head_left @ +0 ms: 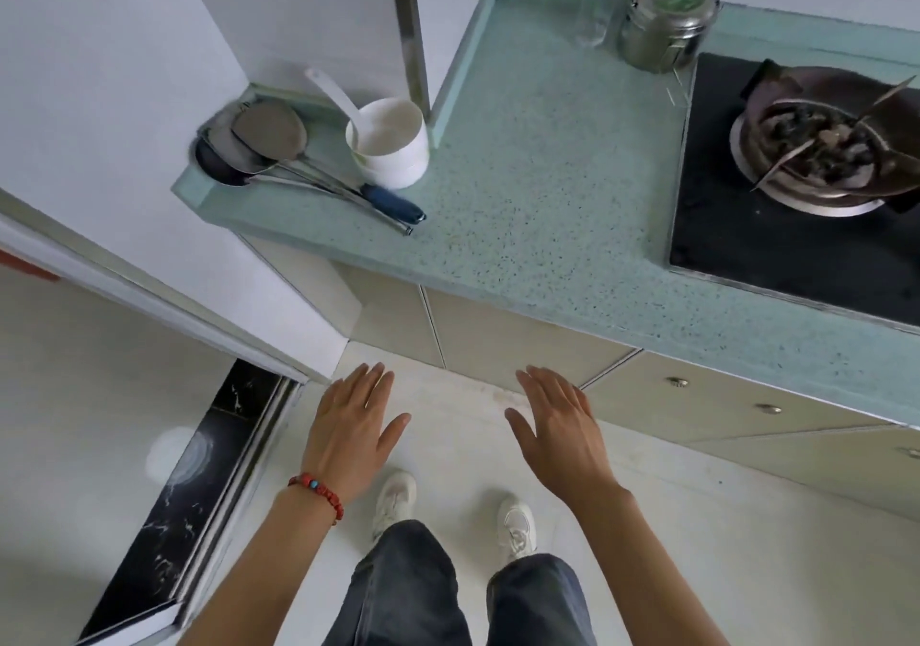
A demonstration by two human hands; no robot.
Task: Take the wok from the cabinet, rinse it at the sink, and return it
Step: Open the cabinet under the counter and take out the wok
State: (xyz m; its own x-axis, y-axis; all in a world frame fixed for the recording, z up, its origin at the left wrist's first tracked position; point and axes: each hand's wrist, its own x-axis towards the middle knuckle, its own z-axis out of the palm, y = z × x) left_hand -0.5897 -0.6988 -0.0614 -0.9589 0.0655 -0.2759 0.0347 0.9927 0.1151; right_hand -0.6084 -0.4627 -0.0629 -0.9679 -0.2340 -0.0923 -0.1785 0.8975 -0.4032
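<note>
Both hands hover empty over the floor, left hand [351,429] and right hand [557,426] with fingers straight and spread — no wok in sight, so best crouch and pull a cabinet door [522,336] under the desk [537,187] by its edge.

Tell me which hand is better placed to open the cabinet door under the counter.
Probably the right hand. It is open and empty, held out in front of the closed cabinet doors, nearer the two round knobs. The left hand, also open, is over the floor by the wall corner.
</note>
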